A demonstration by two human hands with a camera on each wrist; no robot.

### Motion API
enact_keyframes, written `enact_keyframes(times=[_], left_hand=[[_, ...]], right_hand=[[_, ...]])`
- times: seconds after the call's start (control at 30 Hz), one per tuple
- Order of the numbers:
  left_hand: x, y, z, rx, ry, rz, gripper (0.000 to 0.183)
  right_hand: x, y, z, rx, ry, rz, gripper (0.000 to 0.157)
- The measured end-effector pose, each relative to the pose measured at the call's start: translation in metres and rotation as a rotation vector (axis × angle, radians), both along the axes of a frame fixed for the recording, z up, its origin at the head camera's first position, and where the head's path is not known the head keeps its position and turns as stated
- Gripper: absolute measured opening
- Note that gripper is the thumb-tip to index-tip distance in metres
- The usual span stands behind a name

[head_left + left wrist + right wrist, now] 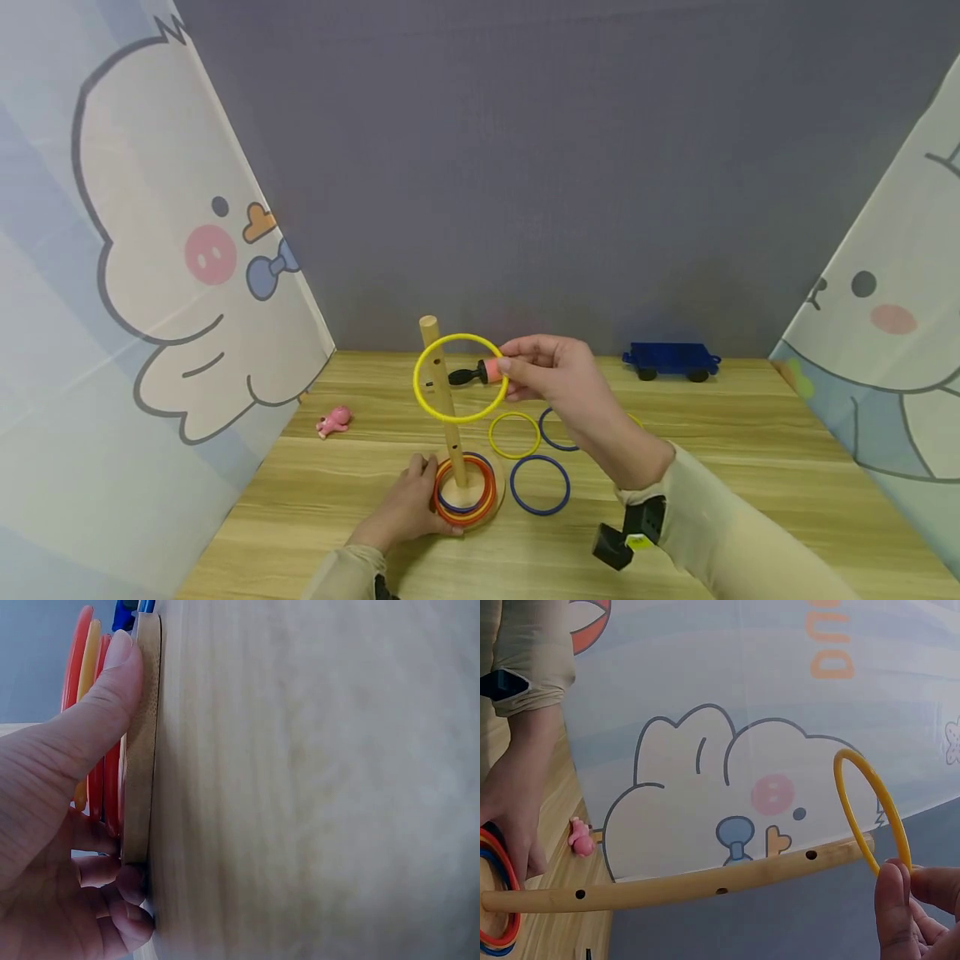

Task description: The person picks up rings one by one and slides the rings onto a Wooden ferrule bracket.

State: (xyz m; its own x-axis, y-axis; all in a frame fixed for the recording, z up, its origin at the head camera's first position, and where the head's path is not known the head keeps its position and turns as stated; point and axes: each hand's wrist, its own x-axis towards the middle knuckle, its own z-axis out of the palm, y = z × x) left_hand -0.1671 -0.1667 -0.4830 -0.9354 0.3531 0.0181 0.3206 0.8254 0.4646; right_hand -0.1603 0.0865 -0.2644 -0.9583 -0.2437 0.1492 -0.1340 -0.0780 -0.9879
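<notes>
My right hand (558, 379) pinches a yellow ring (460, 336) between thumb and fingers. In the head view, this ring overlaps the upper part of a wooden post (452, 442) drilled with holes. The right wrist view places the ring beside the post's tip; I cannot tell if it encircles the post. My left hand (408, 504) grips the rim of the round wooden base (140, 772), thumb on one side and fingers curled at the other. Red rings (112, 787), an orange ring (86, 664) and a blue ring (452, 507) lie stacked on the base around the post.
Right of the base lie a blue ring (513, 492), a yellow ring (491, 446) and another blue ring (543, 433). Behind the post is a black-and-pink object (482, 372). A pink figurine (333, 421) lies left; a blue toy wagon (671, 358) stands back right.
</notes>
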Motion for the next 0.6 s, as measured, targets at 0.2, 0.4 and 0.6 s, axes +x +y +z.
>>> enact_keyframes(times=[0.2,0.4,0.6], left_hand=[[0.000,0.000,0.000,0.000,0.007,0.002,0.121],[0.000,0.000,0.001,-0.009,0.004,0.001,0.122],[0.000,0.000,0.000,-0.003,-0.008,-0.005,0.121]], right_hand=[[0.000,-0.005,0.010,-0.072,0.047,-0.035,0.024],[-0.001,-0.012,0.018,-0.106,0.086,-0.032,0.024],[-0.007,-0.018,0.018,-0.107,0.085,-0.059,0.024]])
